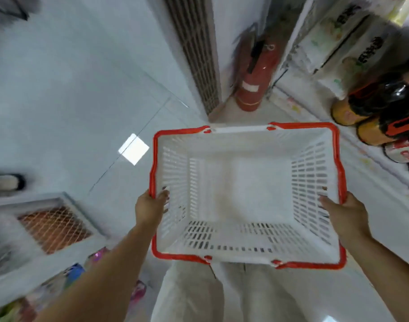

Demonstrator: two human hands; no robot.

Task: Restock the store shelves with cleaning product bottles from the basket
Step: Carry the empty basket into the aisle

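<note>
Trouble from here would come mostly from the carry itself. On the left, a low white shelf unit holding an orange net bag juts toward the aisle, and the basket's near left corner could clip it if the person turns that way. Ahead, the red metal fire extinguisher stands on the floor in the corner, and a low forward swing could knock it. On the right, dark bottles with orange and red labels sit at the front of the white store shelf. The basket's right rim is near them, so a bump could tip one off.

The white slatted plastic basket with a red rim shows nothing inside, so I judge that no cleaning bottles are left in it to shelve. Whether the dark bottles are that product I cannot tell.

The left hand grips the left rim, thumb hooked inside the wall, forearm stretched forward. The right hand grips the right rim likewise, thumb inside. The basket hangs roughly level between them, above the person's pale trousers.
</note>
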